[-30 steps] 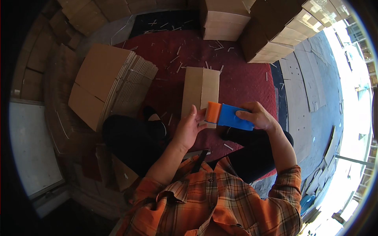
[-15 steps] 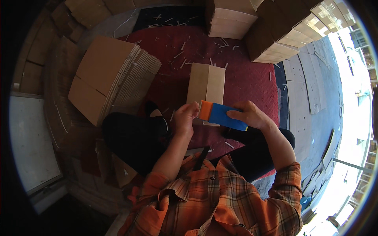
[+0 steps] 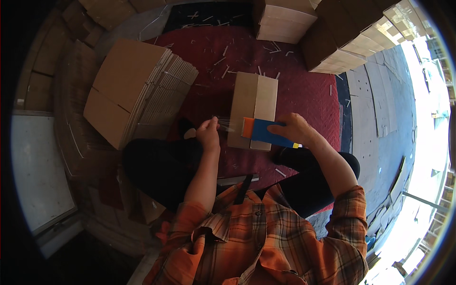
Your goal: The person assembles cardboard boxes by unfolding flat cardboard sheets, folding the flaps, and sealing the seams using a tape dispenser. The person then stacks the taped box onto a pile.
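Observation:
A closed cardboard box lies on the red cloth in front of me, a seam running along its top. My right hand grips a flat blue tape dispenser with an orange end, held over the near part of the box. From that orange end a short clear strip of tape stretches leftward. Its free end is pinched in my left hand, just left of the box. Whether the dispenser touches the cardboard I cannot tell.
At left leans a thick stack of flattened cartons. Made-up boxes are piled at the back right. Pale scraps litter the red cloth. My bent legs flank the box, and a white panel stands at far left.
My left hand has moved left, away from the dispenser, drawing out a clear strip. My right hand and the dispenser have shifted slightly away from me, over the box.

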Demonstrator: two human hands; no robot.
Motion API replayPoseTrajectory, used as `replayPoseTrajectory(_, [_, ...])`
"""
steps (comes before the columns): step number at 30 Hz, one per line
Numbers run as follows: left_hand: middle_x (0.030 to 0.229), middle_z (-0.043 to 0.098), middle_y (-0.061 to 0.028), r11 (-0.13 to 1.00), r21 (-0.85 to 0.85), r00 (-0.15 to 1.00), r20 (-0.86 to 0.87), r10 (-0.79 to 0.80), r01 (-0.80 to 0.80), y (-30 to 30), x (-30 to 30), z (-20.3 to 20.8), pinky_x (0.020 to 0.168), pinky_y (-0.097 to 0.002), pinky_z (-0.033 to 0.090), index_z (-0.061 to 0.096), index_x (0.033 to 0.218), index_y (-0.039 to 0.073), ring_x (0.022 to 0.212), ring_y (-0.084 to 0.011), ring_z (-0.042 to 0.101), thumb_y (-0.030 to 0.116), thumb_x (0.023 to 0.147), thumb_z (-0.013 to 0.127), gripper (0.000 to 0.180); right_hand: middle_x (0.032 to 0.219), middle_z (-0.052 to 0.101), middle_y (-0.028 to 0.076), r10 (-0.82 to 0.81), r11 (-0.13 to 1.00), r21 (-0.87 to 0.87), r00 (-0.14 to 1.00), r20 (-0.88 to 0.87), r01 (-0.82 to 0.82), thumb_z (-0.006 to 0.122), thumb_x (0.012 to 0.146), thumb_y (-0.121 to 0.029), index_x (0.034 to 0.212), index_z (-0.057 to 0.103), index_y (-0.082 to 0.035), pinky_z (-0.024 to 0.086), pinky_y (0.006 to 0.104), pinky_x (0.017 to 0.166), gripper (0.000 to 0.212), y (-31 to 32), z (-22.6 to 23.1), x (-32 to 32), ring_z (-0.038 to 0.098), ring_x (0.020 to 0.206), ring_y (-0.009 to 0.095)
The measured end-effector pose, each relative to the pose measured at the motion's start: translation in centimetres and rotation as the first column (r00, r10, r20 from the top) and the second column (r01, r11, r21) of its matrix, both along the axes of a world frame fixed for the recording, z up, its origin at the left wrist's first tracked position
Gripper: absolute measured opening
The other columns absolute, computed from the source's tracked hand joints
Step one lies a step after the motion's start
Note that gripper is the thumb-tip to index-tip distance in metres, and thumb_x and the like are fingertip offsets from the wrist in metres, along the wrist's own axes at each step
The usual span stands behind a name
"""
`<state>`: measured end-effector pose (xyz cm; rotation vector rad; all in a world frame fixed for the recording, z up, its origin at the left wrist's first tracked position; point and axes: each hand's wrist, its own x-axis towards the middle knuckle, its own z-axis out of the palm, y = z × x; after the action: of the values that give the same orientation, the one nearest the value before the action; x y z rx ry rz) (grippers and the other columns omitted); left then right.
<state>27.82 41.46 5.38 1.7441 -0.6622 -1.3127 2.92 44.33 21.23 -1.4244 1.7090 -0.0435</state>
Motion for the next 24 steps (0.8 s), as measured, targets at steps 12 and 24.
replayPoseTrajectory(12, [0.092, 0.071, -0.0073, 0.963, 0.205, 0.979, -0.143, -0.148, 0.176, 0.8, -1.7, -5.5, 0.077, -0.0291, 0.049, 0.070, 0.106, -0.003, 0.083, -0.0152, 0.064, 0.025, 0.090, 0.068, 0.033, 0.082, 0.069, 0.019, 0.078, 0.997, 0.003, 0.975, -0.210, -0.079, 0.062, 0.083, -0.051, 0.092, 0.071, 0.000, 0.053, 0.0419, 0.083, 0.052, -0.8, -2.6, 0.9, 0.069, 0.086, 0.034])
replayPoseTrajectory(24, [0.134, 0.056, -0.0133, 0.954, 0.040, 0.902, -0.340, -0.267, 0.298, 2.1, -1.0, -3.8, 0.103, -0.0312, 0.037, 0.051, 0.136, 0.000, 0.124, -0.0200, 0.051, 0.047, 0.102, 0.040, 0.059, 0.082, 0.070, 0.018, 0.070, 0.997, 0.006, 0.963, -0.261, -0.071, 0.064, 0.083, -0.050, 0.097, 0.072, -0.001, 0.054, 0.0409, 0.081, 0.051, -1.0, -2.3, 1.1, 0.070, 0.082, 0.031])
